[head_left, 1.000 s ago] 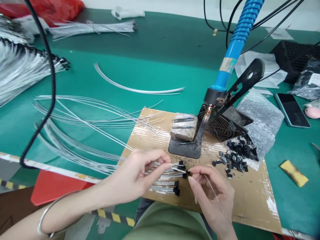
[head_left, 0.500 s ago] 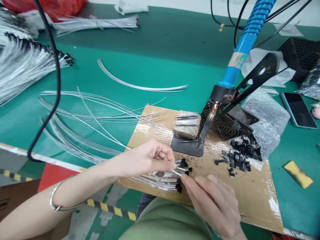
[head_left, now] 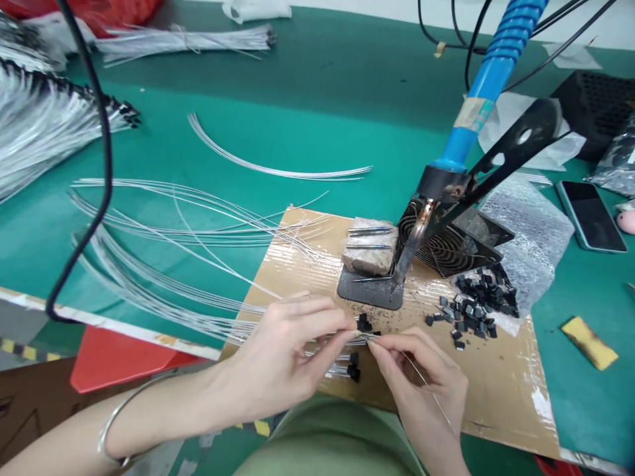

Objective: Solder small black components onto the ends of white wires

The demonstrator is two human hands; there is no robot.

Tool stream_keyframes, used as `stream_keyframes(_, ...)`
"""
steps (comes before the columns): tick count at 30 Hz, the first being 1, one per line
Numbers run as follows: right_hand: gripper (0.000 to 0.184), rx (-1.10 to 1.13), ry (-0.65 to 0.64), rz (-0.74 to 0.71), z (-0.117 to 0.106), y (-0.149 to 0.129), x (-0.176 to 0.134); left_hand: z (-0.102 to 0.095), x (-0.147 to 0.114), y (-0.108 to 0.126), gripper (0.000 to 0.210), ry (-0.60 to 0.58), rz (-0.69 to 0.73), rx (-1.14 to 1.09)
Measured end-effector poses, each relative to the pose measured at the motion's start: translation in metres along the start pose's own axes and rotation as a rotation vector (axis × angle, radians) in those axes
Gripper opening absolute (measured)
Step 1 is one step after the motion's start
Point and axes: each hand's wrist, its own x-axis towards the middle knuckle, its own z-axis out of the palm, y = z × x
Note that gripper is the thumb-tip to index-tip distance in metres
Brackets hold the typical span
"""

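My left hand (head_left: 302, 344) is closed, thumb and forefinger pinching the end of a thin white wire. Its fingertips almost meet those of my right hand (head_left: 421, 380), also closed in a pinch on a thin wire. From that pinch a fine strand (head_left: 429, 387) runs back across the right palm. Beneath and beside the fingers lie white wires tipped with black connectors (head_left: 353, 372), on a brown cardboard sheet (head_left: 496, 396). The exact joint between the two pinches is too small to make out.
A soldering iron (head_left: 456, 149) with a blue sleeve leans down over a tip-cleaning block (head_left: 370, 258). Loose black connector pieces (head_left: 466, 317) lie to the right, near a yellow sponge (head_left: 589, 342) and a phone (head_left: 591, 215). White wire bundles (head_left: 149, 277) spread leftward.
My left hand has shifted right and turned, its fingers now reaching toward the right hand. My right hand has rolled over, and a fine strand now shows across its palm.
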Motion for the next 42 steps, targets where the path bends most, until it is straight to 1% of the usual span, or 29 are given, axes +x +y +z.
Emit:
stream_keyframes(2,0.012,0.051,-0.01,0.108,0.002,-0.001,-0.002,0.002,0.0,0.0,0.019,-0.009,0.031,0.028)
stream_keyframes(4,0.012,0.114,0.004,0.211,0.003,-0.002,-0.004,0.003,0.001,0.0,0.019,-0.018,0.032,0.035)
stream_keyframes(6,0.008,0.16,0.034,0.275,-0.002,-0.001,-0.007,0.003,0.003,-0.001,0.018,-0.042,-0.021,-0.002)
stream_keyframes(7,0.009,0.17,0.054,0.276,-0.007,0.001,-0.009,0.002,0.004,-0.002,0.019,-0.072,-0.084,-0.041)
stream_keyframes(9,0.023,0.176,0.077,0.202,-0.022,0.01,-0.012,0.001,0.006,-0.005,0.023,-0.152,-0.262,-0.151)
stream_keyframes(11,0.048,0.18,0.088,0.066,-0.042,0.02,-0.013,0.001,0.009,-0.009,0.028,-0.224,-0.435,-0.281)
stream_keyframes(12,0.056,0.13,0.134,0.046,-0.052,0.025,-0.012,0.002,0.011,-0.01,0.03,-0.243,-0.494,-0.342)
stream_keyframes(13,0.056,0.038,0.178,0.016,-0.06,0.03,-0.01,0.002,0.013,-0.011,0.032,-0.251,-0.536,-0.393)
stream_keyframes(15,0.039,-0.251,0.204,-0.019,-0.069,0.036,-0.004,0.003,0.016,-0.012,0.034,-0.244,-0.591,-0.462)
stream_keyframes(17,0.019,-0.54,0.171,-0.127,-0.07,0.04,0.004,0.004,0.018,-0.01,0.035,-0.236,-0.636,-0.492)
stream_keyframes(19,0.016,-0.721,0.123,-0.263,-0.066,0.043,0.011,0.005,0.019,-0.007,0.036,-0.232,-0.678,-0.508)
stream_keyframes(20,0.016,-0.77,0.104,-0.31,-0.064,0.045,0.013,0.006,0.019,-0.006,0.036,-0.231,-0.699,-0.512)
stream_keyframes(22,0.017,-0.819,0.061,-0.361,-0.061,0.048,0.014,0.006,0.02,-0.003,0.036,-0.22,-0.732,-0.529)
stream_keyframes(25,0.016,-0.862,0.063,-0.38,-0.058,0.051,0.013,0.008,0.02,-0.002,0.035,-0.193,-0.734,-0.555)
stream_keyframes(29,0.019,-0.899,0.095,-0.369,-0.055,0.05,0.013,0.011,0.021,-0.002,0.031,-0.163,-0.69,-0.526)
stream_keyframes(34,0.022,-0.857,0.162,-0.294,-0.051,0.047,0.009,0.014,0.023,0.0,0.025,-0.097,-0.617,-0.506)
stream_keyframes(36,0.021,-0.768,0.186,-0.214,-0.048,0.042,0.006,0.014,0.024,0.001,0.023,-0.061,-0.584,-0.493)
stream_keyframes(37,0.02,-0.681,0.201,-0.136,-0.045,0.038,0.004,0.014,0.024,0.002,0.023,-0.05,-0.572,-0.477)
stream_keyframes(39,0.021,-0.445,0.238,0.086,-0.038,0.029,0.001,0.014,0.025,0.003,0.024,-0.038,-0.561,-0.434)
stream_keyframes(41,0.026,-0.219,0.271,0.303,-0.03,0.018,-0.001,0.014,0.024,0.004,0.025,-0.026,-0.551,-0.405)
stream_keyframes(42,0.028,-0.143,0.277,0.373,-0.027,0.013,-0.001,0.015,0.024,0.004,0.024,-0.02,-0.545,-0.402)
